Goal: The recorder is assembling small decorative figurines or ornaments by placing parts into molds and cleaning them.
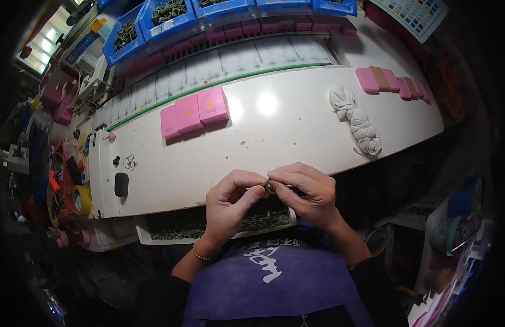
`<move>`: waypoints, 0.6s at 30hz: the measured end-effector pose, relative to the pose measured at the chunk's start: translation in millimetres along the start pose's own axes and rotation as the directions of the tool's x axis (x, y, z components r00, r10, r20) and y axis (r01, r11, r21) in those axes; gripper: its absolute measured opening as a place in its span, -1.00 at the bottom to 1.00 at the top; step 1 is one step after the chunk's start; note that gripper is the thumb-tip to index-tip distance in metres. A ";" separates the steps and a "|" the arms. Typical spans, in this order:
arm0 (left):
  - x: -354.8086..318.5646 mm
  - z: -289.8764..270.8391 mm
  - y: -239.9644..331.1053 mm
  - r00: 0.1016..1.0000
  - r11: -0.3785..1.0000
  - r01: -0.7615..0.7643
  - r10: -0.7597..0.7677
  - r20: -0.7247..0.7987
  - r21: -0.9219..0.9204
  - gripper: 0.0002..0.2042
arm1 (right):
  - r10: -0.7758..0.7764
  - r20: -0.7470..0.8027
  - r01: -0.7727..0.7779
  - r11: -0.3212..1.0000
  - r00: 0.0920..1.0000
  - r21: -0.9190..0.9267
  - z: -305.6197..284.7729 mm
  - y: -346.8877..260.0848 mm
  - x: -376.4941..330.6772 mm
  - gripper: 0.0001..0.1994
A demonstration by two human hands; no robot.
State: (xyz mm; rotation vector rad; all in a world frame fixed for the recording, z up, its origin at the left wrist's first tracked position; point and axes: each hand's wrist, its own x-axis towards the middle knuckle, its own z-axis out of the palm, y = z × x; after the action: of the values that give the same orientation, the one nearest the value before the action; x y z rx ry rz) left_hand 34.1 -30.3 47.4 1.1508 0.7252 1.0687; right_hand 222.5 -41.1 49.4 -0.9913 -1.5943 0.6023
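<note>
My left hand [229, 204] and right hand [309, 192] meet above bench edge [170, 203], fingertips of both pinching small ring [270, 186]. Grip tiny; slip likely drops ring into tray [144, 237] of similar dark rings below, hard to tell apart. Twisting too hard may deform it.

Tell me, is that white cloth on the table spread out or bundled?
Bundled: the white cloth lies twisted into a knotted rope on the white table.

Single head view, looking steeply down, close over white workbench [296, 136]; fisheye-bent edges.
</note>
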 end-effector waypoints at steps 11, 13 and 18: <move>-1.3 3.7 -5.3 1.000 1.000 -0.008 0.008 -0.010 -0.004 -0.89 | 0.096 -0.036 -0.094 0.994 0.995 0.054 3.6 2.9 -3.9 -0.77; -1.5 3.7 -5.9 1.000 1.000 -0.016 0.016 -0.014 -0.004 -0.89 | 0.114 -0.036 -0.111 0.992 0.993 0.066 2.9 3.6 -5.6 -0.77; -1.8 4.3 -6.7 0.999 0.999 -0.033 0.032 -0.033 -0.007 -0.90 | 0.235 -0.046 -0.219 0.948 0.971 0.230 1.6 3.2 -5.5 -0.76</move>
State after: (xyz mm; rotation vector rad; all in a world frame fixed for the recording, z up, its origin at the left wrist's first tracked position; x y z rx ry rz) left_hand 39.2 -33.9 42.1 1.1447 0.7297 1.1187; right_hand 222.1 -43.9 43.5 -1.0214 -1.3237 0.8747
